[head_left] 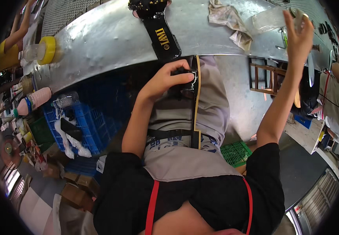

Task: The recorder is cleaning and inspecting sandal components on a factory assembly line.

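- The person sits at a metal bench whose shiny sheet top curves across the upper part of the view; a grey apron with red straps covers the lap.
- The left hand is below the bench edge, over the lap, its fingers curled and closed on the lower end of a black strap.
- The black strap carries yellow lettering on its flat face and runs from the bench top, over the edge, down to the left hand; its lower end looks glossy where the thumb presses on it.
- At the far end of the strap, on the bench, lies a dark studded piece, partly cut off by the top of the frame.
- The right hand is raised over the right part of the bench, fingers wrapped round a clear plastic bottle that lies tilted on its side; the grip is closed on the bottle's end.
- Just left of the bottle a crumpled beige cloth rests on the bench.
- At the left end of the bench stands a roll of yellow tape, with a clear container just beside it.
- Below the bench on the left sits a blue plastic crate; a green crate lies on the floor near the person's right elbow.
- Another person's arm shows at the upper left, and a second person sits at the far right edge.
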A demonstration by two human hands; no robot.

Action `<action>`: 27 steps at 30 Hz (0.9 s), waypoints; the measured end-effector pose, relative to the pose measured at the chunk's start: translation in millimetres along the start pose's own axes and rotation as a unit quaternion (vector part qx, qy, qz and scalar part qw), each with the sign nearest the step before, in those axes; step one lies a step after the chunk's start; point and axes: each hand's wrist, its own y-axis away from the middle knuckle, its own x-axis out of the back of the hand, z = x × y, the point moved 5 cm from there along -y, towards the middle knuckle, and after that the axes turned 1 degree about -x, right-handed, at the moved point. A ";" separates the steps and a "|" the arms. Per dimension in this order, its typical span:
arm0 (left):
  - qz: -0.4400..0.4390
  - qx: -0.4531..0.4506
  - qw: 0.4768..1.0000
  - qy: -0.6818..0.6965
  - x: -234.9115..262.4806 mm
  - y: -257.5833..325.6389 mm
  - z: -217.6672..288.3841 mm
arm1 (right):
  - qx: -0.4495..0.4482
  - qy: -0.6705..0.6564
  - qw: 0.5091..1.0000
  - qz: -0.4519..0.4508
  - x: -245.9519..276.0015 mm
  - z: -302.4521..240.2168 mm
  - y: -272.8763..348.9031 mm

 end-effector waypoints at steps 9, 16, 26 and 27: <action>-0.010 -0.048 0.998 0.029 7.5 2.0 -20.7 | -0.138 -0.320 0.831 -0.434 30.6 -164.4 181.4; -0.021 -0.091 0.995 0.043 4.3 -5.1 -17.3 | -0.057 -0.221 0.883 -0.410 36.3 -201.1 203.7; -0.010 -0.100 0.995 0.020 9.8 -4.7 -27.4 | -0.037 -0.170 0.895 -0.412 42.8 -219.2 200.3; -0.001 -0.095 0.995 0.021 7.7 -3.8 -26.4 | -0.011 -0.156 0.902 -0.403 48.8 -221.2 204.2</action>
